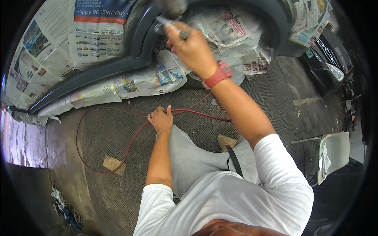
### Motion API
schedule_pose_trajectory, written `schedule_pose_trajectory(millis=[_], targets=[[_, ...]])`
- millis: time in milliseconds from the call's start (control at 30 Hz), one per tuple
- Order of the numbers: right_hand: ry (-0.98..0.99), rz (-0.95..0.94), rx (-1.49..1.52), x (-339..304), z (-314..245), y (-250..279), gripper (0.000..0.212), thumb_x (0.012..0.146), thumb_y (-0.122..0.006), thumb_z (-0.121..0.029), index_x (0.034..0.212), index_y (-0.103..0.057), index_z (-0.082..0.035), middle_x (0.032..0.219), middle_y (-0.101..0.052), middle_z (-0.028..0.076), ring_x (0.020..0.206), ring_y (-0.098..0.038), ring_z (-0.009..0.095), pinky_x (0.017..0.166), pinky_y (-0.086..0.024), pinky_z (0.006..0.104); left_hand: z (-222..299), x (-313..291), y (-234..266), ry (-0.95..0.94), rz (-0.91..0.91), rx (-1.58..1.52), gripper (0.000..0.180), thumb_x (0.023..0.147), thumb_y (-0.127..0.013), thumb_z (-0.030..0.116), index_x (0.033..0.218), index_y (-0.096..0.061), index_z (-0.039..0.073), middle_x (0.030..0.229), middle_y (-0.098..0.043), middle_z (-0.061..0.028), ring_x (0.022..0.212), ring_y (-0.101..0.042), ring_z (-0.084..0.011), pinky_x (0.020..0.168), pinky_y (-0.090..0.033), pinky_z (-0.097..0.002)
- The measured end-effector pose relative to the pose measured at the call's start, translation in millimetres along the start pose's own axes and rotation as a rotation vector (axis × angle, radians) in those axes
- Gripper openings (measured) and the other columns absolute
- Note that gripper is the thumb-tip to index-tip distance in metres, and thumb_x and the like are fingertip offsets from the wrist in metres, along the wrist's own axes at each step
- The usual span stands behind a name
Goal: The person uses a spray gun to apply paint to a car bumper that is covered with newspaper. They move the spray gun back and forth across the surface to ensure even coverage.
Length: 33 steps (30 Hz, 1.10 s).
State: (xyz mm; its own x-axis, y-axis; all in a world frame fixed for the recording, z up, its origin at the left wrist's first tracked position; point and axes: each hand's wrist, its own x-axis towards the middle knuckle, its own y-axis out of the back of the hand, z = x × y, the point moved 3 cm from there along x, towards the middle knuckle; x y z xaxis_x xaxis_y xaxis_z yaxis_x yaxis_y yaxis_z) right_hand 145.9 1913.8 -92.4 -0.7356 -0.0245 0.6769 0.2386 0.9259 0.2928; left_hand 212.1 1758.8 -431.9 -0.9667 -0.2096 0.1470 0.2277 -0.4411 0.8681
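Observation:
A spray gun with a grey cup on top (172, 7) is in my right hand (193, 49), its outline partly smeared by motion. It is close to the dark grey wheel-arch trim (145, 35) of a vehicle covered with newspaper (98, 51). A red watch (221, 74) is on my right wrist. My left hand (160, 119) is at my left knee, fingers curled over the red air hose (136, 135). The hose passes beneath the palm and comes out past the thumb, running right under my right forearm.
Dark trim (86, 75) runs along the vehicle's lower left side. Newspaper and plastic sheet (224, 31) fill the wheel arch. The hose loops over the textured floor (106, 133), by a tan scrap (114, 164). To the right stand a pale chair (334, 153) and a black case (328, 59).

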Motion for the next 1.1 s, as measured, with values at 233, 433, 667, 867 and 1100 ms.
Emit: schedule_pose_trajectory(millis=[233, 433, 667, 867, 1100], targets=[[-0.134, 0.187, -0.049, 36, -46, 121, 0.05, 0.114, -0.053, -0.047, 0.136, -0.072, -0.006, 0.085, -0.075, 0.003, 0.062, -0.064, 0.006, 0.048, -0.046, 0.0231, 24, 10, -25, -0.086, -0.079, -0.091, 0.05, 0.106, -0.059, 0.054, 0.103, -0.073, 0.007, 0.103, -0.076, -0.0147, 0.109, -0.066, -0.0346, 0.119, -0.033, -0.0559], [-0.232, 0.41, -0.128, 29, -71, 191, 0.051, 0.113, -0.051, -0.053, 0.121, -0.071, -0.007, 0.086, -0.076, 0.006, 0.069, -0.071, 0.011, 0.046, -0.048, 0.0235, 65, 9, -54, -0.171, -0.141, -0.179, 0.051, 0.106, -0.058, 0.055, 0.102, -0.073, 0.006, 0.104, -0.076, -0.0145, 0.109, -0.066, -0.0345, 0.12, -0.032, -0.0557], [-0.317, 0.552, -0.19, 31, -72, 213, 0.054, 0.111, -0.05, -0.06, 0.118, -0.069, -0.01, 0.087, -0.076, 0.005, 0.068, -0.072, 0.01, 0.044, -0.048, 0.0235, 87, 10, -74, -0.225, -0.181, -0.173, 0.052, 0.106, -0.058, 0.055, 0.105, -0.074, 0.006, 0.104, -0.076, -0.0163, 0.11, -0.067, -0.0352, 0.119, -0.032, -0.0551], [-0.187, 0.221, 0.079, 33, -61, 183, 0.061, 0.114, -0.043, -0.058, 0.122, -0.073, -0.004, 0.087, -0.077, 0.007, 0.066, -0.071, 0.012, 0.046, -0.048, 0.0231, 79, 14, -89, -0.207, -0.164, -0.101, 0.053, 0.105, -0.059, 0.056, 0.108, -0.074, 0.006, 0.107, -0.077, -0.0176, 0.111, -0.068, -0.0377, 0.119, -0.032, -0.0561], [-0.387, 0.126, 0.22, -71, 26, 206, 0.056, 0.114, -0.048, -0.048, 0.137, -0.066, -0.001, 0.104, -0.079, 0.01, 0.061, -0.066, 0.009, 0.043, -0.047, 0.0229, 93, 7, -84, -0.177, -0.274, 0.02, 0.051, 0.103, -0.061, 0.057, 0.114, -0.072, 0.007, 0.116, -0.077, -0.0173, 0.119, -0.066, -0.0379, 0.123, -0.027, -0.0589]])
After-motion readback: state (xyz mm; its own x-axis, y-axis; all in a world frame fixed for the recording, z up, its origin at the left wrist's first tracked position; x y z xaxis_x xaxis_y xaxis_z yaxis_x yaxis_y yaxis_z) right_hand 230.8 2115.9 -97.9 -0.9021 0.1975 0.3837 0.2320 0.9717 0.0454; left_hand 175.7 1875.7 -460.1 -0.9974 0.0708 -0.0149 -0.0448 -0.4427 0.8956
